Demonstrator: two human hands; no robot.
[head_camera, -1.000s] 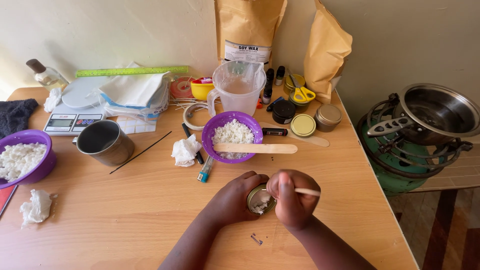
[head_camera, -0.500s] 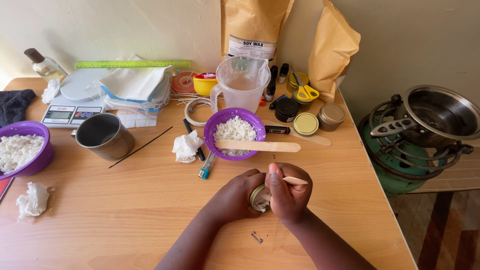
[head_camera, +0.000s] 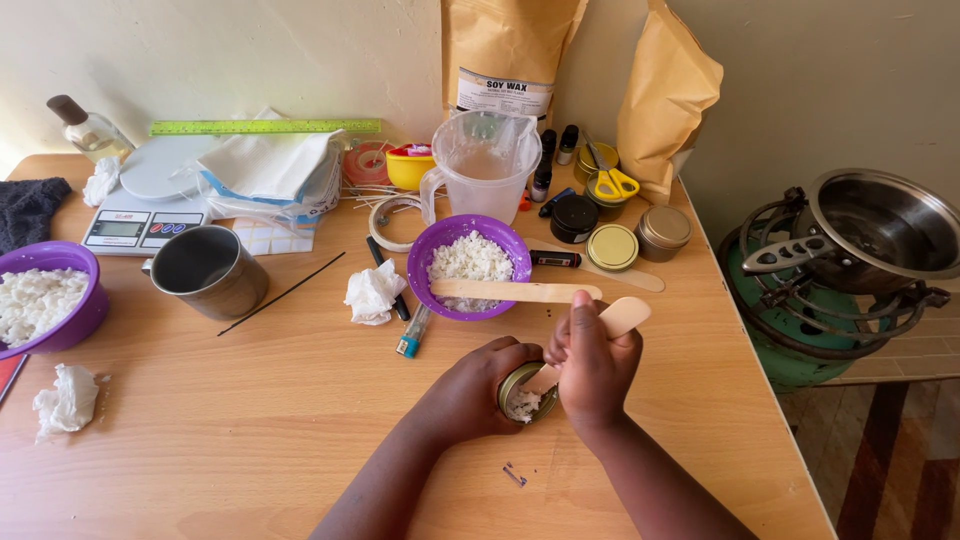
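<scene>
My left hand (head_camera: 470, 390) wraps around a small gold tin (head_camera: 523, 394) on the wooden table (head_camera: 250, 420); white wax flakes lie inside the tin. My right hand (head_camera: 592, 365) grips a flat wooden stick (head_camera: 622, 317), its lower end dipping into the tin and its rounded upper end sticking out up and to the right. Just beyond my hands sits a purple bowl (head_camera: 468, 265) of white flakes with another wooden stick (head_camera: 515, 291) lying across its rim.
A metal mug (head_camera: 208, 270), second purple bowl (head_camera: 45, 295), kitchen scale (head_camera: 140, 225), plastic jug (head_camera: 478, 165), tins (head_camera: 611, 247), brown paper bags (head_camera: 510, 55), scissors (head_camera: 606, 182) and crumpled tissues (head_camera: 372, 293) crowd the table. A gas burner with a steel pot (head_camera: 880, 230) stands right of the table edge.
My right hand has turned and risen slightly, tilting the wooden stick steeper so its rounded end now points up and right. My left hand still holds the tin in place.
</scene>
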